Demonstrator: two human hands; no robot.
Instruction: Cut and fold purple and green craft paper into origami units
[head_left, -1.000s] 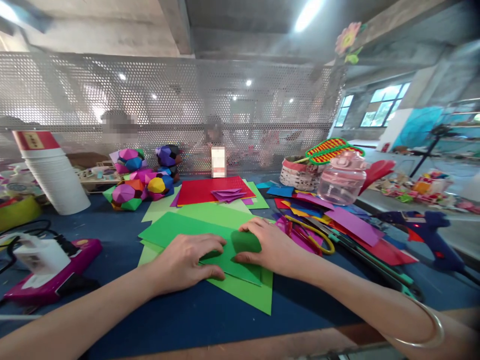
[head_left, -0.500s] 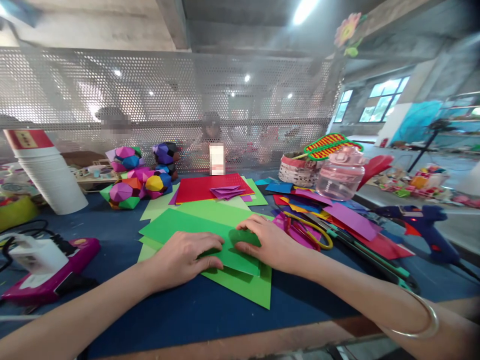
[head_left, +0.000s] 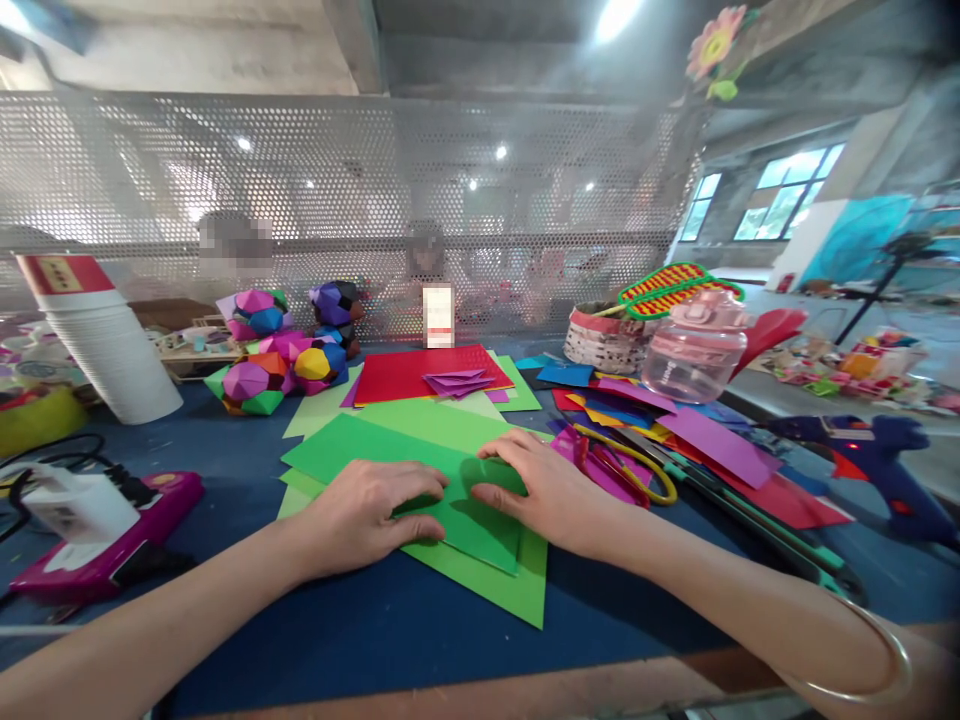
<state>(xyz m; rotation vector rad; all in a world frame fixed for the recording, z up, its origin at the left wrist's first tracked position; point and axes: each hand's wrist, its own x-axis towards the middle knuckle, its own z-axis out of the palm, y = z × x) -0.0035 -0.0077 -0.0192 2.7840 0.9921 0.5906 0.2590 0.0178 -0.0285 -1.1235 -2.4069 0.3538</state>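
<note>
A dark green sheet of paper (head_left: 337, 450) lies under both hands, on top of a light green sheet (head_left: 517, 590). My left hand (head_left: 375, 510) rests on its near left part, thumb apart from the fingers. On its right part is my right hand (head_left: 525, 490), fingers curved and thumb apart, with a gap between the two hands. Neither hand grips anything that I can see. Behind the green paper lies a red sheet (head_left: 397, 375) with folded purple paper pieces (head_left: 457, 383) on it.
Scissors with yellow handles (head_left: 652, 475), paper scraps (head_left: 720, 445), a pink bottle (head_left: 694, 355) and a blue glue gun (head_left: 885, 465) lie to the right. At left are stacked paper cups (head_left: 112, 350), folded paper balls (head_left: 251, 385) and a purple power strip (head_left: 165, 500). A perforated screen (head_left: 337, 180) stands behind.
The dark green sheet's near right edge has dropped nearer to me and lies flatter on the light green paper. Both hands have hardly moved. The view has shifted slightly.
</note>
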